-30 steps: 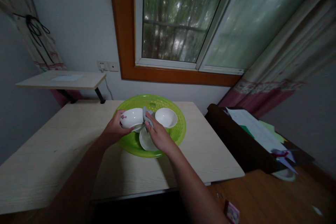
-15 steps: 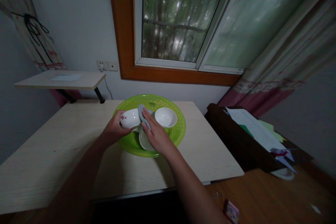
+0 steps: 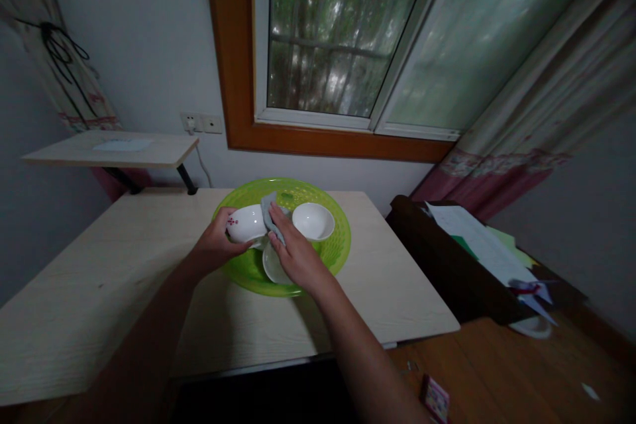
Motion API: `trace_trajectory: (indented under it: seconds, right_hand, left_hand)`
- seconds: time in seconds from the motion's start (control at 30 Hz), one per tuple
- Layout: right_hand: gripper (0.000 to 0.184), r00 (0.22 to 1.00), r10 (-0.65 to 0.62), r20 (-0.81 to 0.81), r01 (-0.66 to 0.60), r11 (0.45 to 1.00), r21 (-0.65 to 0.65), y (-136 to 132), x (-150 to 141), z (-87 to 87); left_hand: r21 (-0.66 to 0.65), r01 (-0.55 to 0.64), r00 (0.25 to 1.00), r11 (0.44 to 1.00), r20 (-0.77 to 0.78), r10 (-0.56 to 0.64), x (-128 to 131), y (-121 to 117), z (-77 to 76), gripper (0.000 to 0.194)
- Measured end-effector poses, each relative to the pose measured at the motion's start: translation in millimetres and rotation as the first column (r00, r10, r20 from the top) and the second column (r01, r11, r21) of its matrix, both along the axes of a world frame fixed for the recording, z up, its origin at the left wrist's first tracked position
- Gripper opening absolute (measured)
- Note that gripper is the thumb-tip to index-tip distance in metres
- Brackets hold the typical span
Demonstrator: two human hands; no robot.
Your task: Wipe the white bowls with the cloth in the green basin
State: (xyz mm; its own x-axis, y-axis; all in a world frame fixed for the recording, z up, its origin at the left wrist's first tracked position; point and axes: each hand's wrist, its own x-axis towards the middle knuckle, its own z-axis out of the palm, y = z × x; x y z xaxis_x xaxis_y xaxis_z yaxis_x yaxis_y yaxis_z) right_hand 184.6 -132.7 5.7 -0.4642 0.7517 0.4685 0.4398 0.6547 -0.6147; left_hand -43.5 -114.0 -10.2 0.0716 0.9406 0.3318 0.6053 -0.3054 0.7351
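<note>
A white bowl (image 3: 247, 222) with a red pattern is tilted on its side above the green plastic basket (image 3: 342, 246). My left hand (image 3: 218, 238) grips it from the left, thumb on top and fingers beneath. Against its right end my right hand (image 3: 294, 246) presses a grey cloth (image 3: 267, 211), fingers closed over it. Another white bowl (image 3: 313, 221) sits upright in the basket, right of the cloth. Below my right fingers a further white dish (image 3: 274, 266) lies in the basket, partly hidden by that hand.
The basket stands on a pale wooden table (image 3: 397, 291). A raised shelf (image 3: 114, 152) with a paper is at the back left. Beyond the right edge is a dark brown piece of furniture (image 3: 432, 271) with papers (image 3: 477, 238). A window (image 3: 328, 46) is behind.
The grey cloth's upper edge has shifted slightly against the bowl. Both hands keep almost the same place and hold; the view has moved a little.
</note>
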Motion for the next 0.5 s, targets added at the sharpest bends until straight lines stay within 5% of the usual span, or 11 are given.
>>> trace_trajectory:
  seconds: [0.23, 0.5]
  right_hand:
    - [0.060, 0.993, 0.078, 0.089, -0.087, 0.990, 0.107, -5.5, -3.5, 2.9]
    - [0.066, 0.998, -0.014, -0.062, 0.007, 0.994, -0.113, 7.9, 1.4, -10.6]
  left_hand:
    - [0.027, -0.002, 1.000, 1.000, -0.004, 0.002, 5.1, -2.4, 4.6, 0.066]
    - [-0.008, 0.029, 0.997, 1.000, 0.073, -0.028, -2.6, 2.8, -0.6, 0.072]
